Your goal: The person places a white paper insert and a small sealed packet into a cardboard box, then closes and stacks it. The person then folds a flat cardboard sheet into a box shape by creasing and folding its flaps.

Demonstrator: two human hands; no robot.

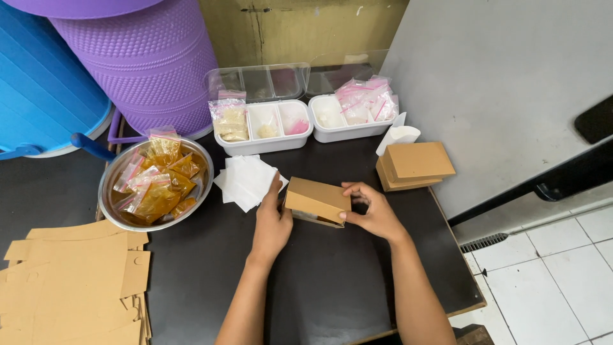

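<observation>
The small brown cardboard box (317, 200) sits between the two hands, just above or on the dark worktop (332, 287), near the middle of it; whether its base touches cannot be told. Its long axis runs left to right, tilted slightly down toward the right. The left hand (271, 225) closes on the box's left end, fingers upright against that face; the right hand (373, 209) pinches the right end, thumb at the lower corner and fingers curled behind. Both grips press on the box; neither is spread. The hands are equally near, one at each short end. Just beyond the left hand lies a loose fan of white paper squares (248, 180), almost touching the box's far left corner. A stack of finished brown boxes (414, 165) stands near on the right, close to the worktop's right edge. A metal bowl of orange sachets (158, 185) sits well to the left, flat carton blanks (73, 284) at the near left. Open worktop lies toward the person.
</observation>
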